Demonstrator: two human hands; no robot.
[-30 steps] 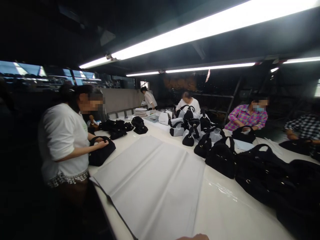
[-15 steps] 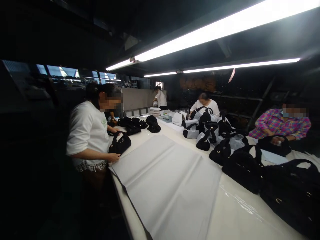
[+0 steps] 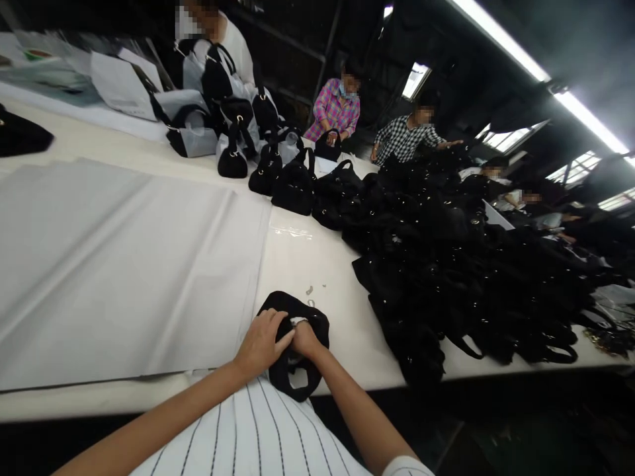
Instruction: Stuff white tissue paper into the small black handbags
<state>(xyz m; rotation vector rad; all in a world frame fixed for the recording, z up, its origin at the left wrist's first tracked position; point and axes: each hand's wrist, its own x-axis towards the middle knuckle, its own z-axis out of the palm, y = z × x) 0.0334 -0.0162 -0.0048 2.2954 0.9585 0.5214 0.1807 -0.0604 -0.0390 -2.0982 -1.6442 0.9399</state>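
Observation:
A small black handbag (image 3: 317, 318) lies at the table's near edge, against my striped shirt, with one handle loop hanging toward me. My left hand (image 3: 262, 338) is closed over the left side of its opening, fingers curled round the black fabric. Reaching in from the right, my right hand (image 3: 303, 338) is bent into the bag's mouth. Its fingers are mostly hidden there, and a bit of white material (image 3: 298, 321) shows beside them; I cannot tell whether it is held.
Large grey sheets (image 3: 129, 264) cover the table on the left. A big heap of black bags (image 3: 446, 264) fills the right side. Several finished-looking bags (image 3: 292, 185) stand along the far side. Co-workers, one in a plaid shirt (image 3: 337, 106), work across the table.
The view has swung right and down. My hands and the black handbag have come into sight, while the co-worker on the left has gone out of frame.

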